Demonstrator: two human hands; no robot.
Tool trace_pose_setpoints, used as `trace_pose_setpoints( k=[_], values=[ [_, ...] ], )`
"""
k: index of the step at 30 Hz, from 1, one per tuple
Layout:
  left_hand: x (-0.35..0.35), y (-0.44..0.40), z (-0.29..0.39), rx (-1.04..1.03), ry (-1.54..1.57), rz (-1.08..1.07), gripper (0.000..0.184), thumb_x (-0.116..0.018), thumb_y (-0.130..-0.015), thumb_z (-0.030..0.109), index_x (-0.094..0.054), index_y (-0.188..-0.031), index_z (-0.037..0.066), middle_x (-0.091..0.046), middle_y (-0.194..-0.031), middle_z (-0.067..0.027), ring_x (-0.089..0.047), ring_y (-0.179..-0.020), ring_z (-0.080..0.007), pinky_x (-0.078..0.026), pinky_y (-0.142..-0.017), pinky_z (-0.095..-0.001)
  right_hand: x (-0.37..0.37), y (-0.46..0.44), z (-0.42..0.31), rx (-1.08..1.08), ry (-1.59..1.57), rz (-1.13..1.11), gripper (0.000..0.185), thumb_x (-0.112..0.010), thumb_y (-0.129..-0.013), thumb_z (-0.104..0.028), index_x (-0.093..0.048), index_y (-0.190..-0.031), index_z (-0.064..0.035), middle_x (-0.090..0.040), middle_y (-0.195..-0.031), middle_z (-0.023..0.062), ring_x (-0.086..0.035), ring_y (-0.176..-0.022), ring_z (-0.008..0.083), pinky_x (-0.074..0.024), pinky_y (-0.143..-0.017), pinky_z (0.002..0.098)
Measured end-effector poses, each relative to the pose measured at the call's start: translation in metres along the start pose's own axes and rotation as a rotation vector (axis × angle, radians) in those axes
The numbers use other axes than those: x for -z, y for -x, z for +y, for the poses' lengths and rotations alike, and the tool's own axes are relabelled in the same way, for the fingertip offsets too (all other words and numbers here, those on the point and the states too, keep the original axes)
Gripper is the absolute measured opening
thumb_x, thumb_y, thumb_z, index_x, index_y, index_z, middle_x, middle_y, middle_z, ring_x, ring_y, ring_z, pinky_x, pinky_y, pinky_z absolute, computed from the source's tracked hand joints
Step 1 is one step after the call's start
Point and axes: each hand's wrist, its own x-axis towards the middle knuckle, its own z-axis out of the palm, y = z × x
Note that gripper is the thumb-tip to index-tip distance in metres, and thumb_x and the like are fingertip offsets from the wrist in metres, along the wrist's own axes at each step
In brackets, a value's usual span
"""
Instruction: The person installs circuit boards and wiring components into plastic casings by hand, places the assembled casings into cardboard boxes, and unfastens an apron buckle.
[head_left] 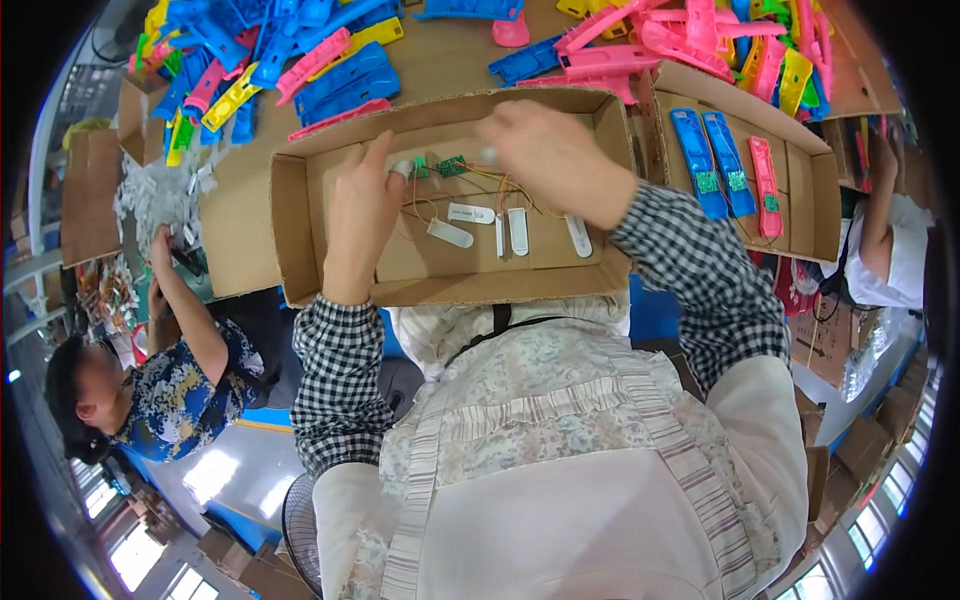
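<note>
My left hand (pixel 365 205) is over the left part of an open cardboard box (pixel 350 292), its fingertips near a small green circuit board (pixel 420 167). My right hand (pixel 545 155) is over the box's right part, blurred, its fingertips close to a second green board (pixel 452 166). What either hand holds, if anything, is too small to make out. Thin red and yellow wires (pixel 508 185) run from the boards to white oval pieces (pixel 518 232) lying on the box floor. Another white piece (pixel 578 236) lies below my right hand.
Blue, pink and yellow plastic shells (pixel 345 85) are heaped behind the box. A second box (pixel 805 190) at the right holds two blue shells (pixel 697 165) and a pink one (pixel 765 185) with boards. Co-workers sit at left and right; white pieces (pixel 160 195) are piled at left.
</note>
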Motion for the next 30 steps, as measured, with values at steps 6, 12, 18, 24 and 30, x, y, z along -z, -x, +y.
trace_pose_setpoints(
  k=[6, 12, 18, 24, 30],
  values=[
    [-0.034, -0.031, 0.035, -0.358, 0.300, -0.054, 0.036, -0.060, -0.072, 0.001, -0.058, -0.107, -0.002, -0.060, -0.098, -0.0188, -0.056, -0.094, -0.0364, -0.045, -0.084, -0.0418, -0.022, 0.025, 0.036, -0.153, 0.189, -0.070, 0.021, -0.061, -0.072, -0.009, -0.055, -0.091, -0.0023, -0.055, -0.083, 0.0114, -0.057, -0.085, 0.0274, -0.0495, -0.069, 0.0384],
    [-0.041, -0.026, 0.058, -0.172, 0.596, -0.310, 0.039, -0.052, -0.077, -0.001, -0.056, -0.115, 0.002, -0.065, -0.091, -0.0178, -0.064, -0.079, -0.0320, -0.051, -0.069, -0.0365, 0.011, 0.031, 0.027, -0.255, -0.549, 0.036, 0.023, -0.058, -0.077, -0.004, -0.049, -0.098, -0.0010, -0.062, -0.085, 0.0159, -0.062, -0.076, 0.0317, -0.0489, -0.064, 0.0382],
    [-0.043, -0.020, 0.070, -0.066, 0.316, -0.104, 0.033, -0.050, -0.077, 0.000, -0.056, -0.109, -0.005, -0.063, -0.071, -0.0218, -0.066, -0.066, -0.0309, -0.051, -0.061, -0.0383, -0.003, 0.017, 0.014, -0.306, -0.405, 0.163, 0.023, -0.057, -0.078, -0.004, -0.049, -0.099, -0.0007, -0.062, -0.080, 0.0183, -0.061, -0.076, 0.0363, -0.0489, -0.065, 0.0407],
    [-0.045, -0.021, 0.064, 0.023, 0.392, -0.104, 0.014, -0.054, -0.073, 0.000, -0.051, -0.086, -0.005, -0.059, -0.073, -0.0287, -0.057, -0.070, -0.0472, -0.046, -0.064, -0.0528, -0.003, 0.011, 0.006, -0.373, -0.316, 0.089, 0.023, -0.057, -0.077, -0.003, -0.050, -0.098, -0.0007, -0.061, -0.081, 0.0211, -0.060, -0.076, 0.0368, -0.0490, -0.065, 0.0406],
    [0.007, -0.003, 0.040, -0.057, 0.126, 0.046, 0.029, -0.056, -0.073, -0.003, -0.055, -0.102, -0.003, -0.061, -0.095, -0.0222, -0.061, -0.083, -0.0373, -0.050, -0.072, -0.0428, 0.044, 0.034, 0.015, -0.355, -0.973, 0.135, 0.021, -0.055, -0.083, 0.000, -0.053, -0.104, 0.0013, -0.064, -0.087, 0.0094, -0.065, -0.075, 0.0174, -0.0502, -0.065, 0.0288]
  ],
)
